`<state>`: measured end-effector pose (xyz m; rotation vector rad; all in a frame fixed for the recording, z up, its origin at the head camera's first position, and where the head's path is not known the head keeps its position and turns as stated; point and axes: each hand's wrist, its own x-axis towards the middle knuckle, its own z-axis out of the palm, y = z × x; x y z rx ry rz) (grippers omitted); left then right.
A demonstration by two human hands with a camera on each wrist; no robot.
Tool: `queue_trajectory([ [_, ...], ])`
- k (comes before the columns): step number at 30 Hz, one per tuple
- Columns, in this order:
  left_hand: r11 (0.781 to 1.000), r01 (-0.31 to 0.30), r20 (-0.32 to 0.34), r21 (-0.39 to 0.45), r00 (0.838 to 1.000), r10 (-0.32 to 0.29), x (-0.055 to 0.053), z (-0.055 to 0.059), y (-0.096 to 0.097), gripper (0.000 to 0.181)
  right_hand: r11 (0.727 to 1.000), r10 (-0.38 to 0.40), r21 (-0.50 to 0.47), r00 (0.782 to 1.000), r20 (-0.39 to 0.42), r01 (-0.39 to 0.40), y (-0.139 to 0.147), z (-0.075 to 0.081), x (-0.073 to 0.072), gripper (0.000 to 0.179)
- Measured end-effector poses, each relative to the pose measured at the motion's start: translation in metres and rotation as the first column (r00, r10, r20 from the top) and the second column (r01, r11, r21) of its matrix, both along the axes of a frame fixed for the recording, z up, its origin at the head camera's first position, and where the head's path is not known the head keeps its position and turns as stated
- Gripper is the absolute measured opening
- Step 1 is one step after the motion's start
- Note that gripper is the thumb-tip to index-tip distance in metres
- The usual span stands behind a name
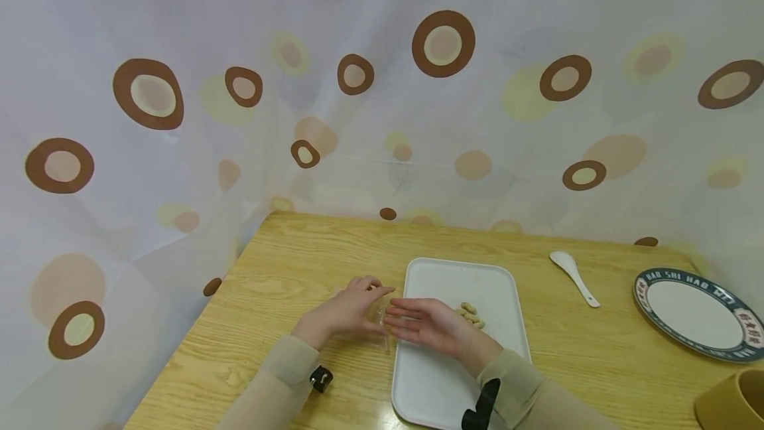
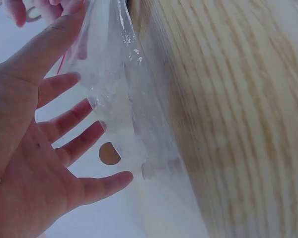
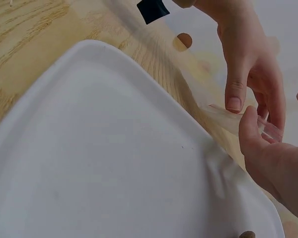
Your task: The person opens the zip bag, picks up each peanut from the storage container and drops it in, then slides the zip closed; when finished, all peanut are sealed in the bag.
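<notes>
A clear plastic zip bag (image 2: 139,114) with a thin red line near its mouth hangs over the wooden table, left of the white tray (image 1: 438,383). With its thumb at the bag's mouth, my left hand (image 1: 349,310) holds one side, other fingers (image 2: 74,119) spread along the plastic. My right hand (image 1: 436,330) reaches over the tray's left edge and pinches the mouth between thumb (image 3: 251,121) and fingers, partly hidden. I see no contents in the bag. Several unshelled peanuts (image 1: 469,314) lie on the tray, just beyond my right hand.
A white spoon (image 1: 573,276) lies right of the tray on the wooden table (image 1: 310,251). Farther right are a plate (image 1: 695,314) with a dark patterned rim and a tan cup (image 1: 725,403), cut off by the frame. A spotted curtain (image 1: 382,111) hangs behind the table.
</notes>
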<state>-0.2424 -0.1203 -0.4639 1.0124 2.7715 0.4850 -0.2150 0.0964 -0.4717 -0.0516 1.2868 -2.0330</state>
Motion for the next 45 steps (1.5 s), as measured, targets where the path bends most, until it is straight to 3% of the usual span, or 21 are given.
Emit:
queue_trajectory([
  [11,0.999,0.015,-0.004,0.037,1.000,-0.015,0.003,0.009,0.008,0.080,0.993,-0.092,0.061,0.993,-0.071,0.097,0.003,0.000,0.002,0.056],
  [26,1.000,0.006,-0.010,0.015,1.000,-0.006,0.006,0.015,0.014,0.084,0.969,-0.146,0.182,0.982,-0.117,0.166,-0.002,-0.003,0.002,0.054],
  [36,1.000,0.012,-0.052,-0.009,0.999,-0.013,0.006,0.017,0.017,0.077,0.957,-0.202,0.192,0.974,-0.105,0.219,-0.002,0.001,0.001,0.049],
  [45,0.998,-0.010,-0.038,0.059,0.999,0.013,0.006,0.019,0.018,0.077,0.929,-0.307,0.196,0.950,-0.063,0.313,0.003,0.006,-0.002,0.050],
])
